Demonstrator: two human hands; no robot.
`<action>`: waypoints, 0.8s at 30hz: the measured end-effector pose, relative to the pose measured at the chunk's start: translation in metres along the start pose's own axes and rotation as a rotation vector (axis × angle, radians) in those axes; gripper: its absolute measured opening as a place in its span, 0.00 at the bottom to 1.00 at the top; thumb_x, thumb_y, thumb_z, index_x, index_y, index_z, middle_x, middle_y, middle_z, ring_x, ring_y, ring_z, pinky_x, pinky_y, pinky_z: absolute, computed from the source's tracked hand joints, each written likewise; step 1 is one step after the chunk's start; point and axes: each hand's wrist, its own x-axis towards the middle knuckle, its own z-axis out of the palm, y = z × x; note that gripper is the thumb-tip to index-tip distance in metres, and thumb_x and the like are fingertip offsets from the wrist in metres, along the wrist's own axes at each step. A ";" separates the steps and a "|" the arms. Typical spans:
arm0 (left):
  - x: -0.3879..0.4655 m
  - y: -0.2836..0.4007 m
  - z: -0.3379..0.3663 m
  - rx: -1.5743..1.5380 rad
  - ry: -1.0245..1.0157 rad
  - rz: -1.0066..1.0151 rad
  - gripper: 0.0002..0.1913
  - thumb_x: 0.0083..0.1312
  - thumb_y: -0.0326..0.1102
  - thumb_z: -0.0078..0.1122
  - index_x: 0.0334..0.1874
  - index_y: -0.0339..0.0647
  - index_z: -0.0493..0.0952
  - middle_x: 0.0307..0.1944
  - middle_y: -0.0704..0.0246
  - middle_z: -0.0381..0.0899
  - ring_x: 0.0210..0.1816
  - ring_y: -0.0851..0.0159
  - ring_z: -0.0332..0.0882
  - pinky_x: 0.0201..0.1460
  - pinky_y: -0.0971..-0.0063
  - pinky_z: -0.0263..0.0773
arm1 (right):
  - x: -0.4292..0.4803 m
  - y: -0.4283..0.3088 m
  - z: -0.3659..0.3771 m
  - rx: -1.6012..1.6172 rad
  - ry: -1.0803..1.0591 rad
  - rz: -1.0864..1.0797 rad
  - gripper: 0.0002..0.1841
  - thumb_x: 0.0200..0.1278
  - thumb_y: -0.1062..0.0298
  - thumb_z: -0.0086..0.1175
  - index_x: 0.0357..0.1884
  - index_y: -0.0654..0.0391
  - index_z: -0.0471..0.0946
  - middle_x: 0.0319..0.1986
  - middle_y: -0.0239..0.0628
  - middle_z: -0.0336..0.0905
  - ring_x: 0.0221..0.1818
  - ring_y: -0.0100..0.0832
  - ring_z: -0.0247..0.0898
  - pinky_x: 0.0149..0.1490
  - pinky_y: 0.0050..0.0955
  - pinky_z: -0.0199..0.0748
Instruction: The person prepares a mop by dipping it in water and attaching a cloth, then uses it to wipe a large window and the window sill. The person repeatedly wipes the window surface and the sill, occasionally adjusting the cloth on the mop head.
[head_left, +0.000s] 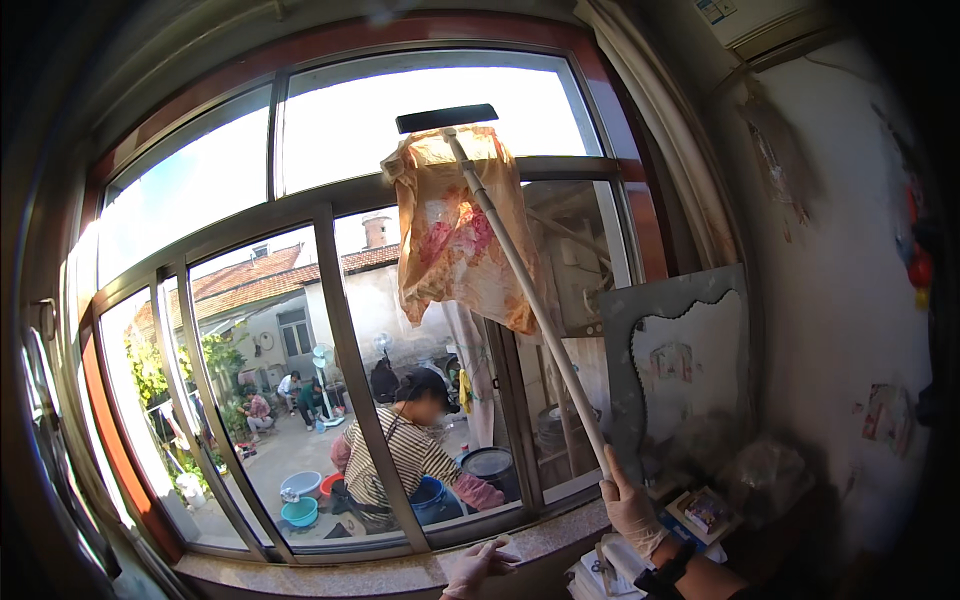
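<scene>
My right hand (632, 510), in a thin translucent glove, grips the lower end of a long pale pole (536, 300). The pole slants up and left to a dark, flat squeegee-like head (448, 118) in front of the upper window pane (337, 112). A translucent orange cloth or plastic sheet (457, 232) with pink floral patches hangs just below the head, behind the pole; how it is held up is unclear. Low in the view, my gloved left hand (480, 568) holds nothing, its fingers loosely bent and slightly apart near the stone windowsill (547, 536).
A frameless mirror (679, 375) leans right of the window. Below it are boxes (703, 512), papers (600, 574) and a clear plastic bag (765, 472). A curtain (675, 142) hangs beside the frame. Outside, a person (397, 457) bends over a blue tub (429, 499); several others sit farther back.
</scene>
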 end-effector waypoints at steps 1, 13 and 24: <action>0.000 0.001 0.003 0.017 0.009 0.009 0.21 0.75 0.44 0.42 0.59 0.34 0.68 0.42 0.51 0.82 0.36 0.60 0.83 0.42 0.71 0.78 | 0.024 -0.005 0.007 -0.009 0.056 -0.072 0.31 0.65 0.72 0.48 0.71 0.46 0.57 0.21 0.53 0.69 0.23 0.51 0.71 0.30 0.35 0.69; -0.044 -0.002 -0.010 0.002 0.103 0.064 0.20 0.75 0.44 0.40 0.58 0.34 0.71 0.40 0.56 0.83 0.35 0.60 0.84 0.42 0.72 0.78 | 0.242 -0.112 0.099 0.077 0.076 -0.114 0.35 0.66 0.65 0.49 0.73 0.33 0.48 0.20 0.56 0.74 0.24 0.55 0.74 0.30 0.49 0.70; -0.149 -0.062 -0.063 -0.186 0.258 0.057 0.20 0.75 0.42 0.40 0.57 0.33 0.71 0.37 0.52 0.82 0.34 0.58 0.82 0.41 0.69 0.78 | -0.076 -0.122 0.111 0.055 -0.204 -0.068 0.40 0.63 0.68 0.52 0.74 0.37 0.46 0.25 0.54 0.77 0.26 0.53 0.76 0.29 0.47 0.73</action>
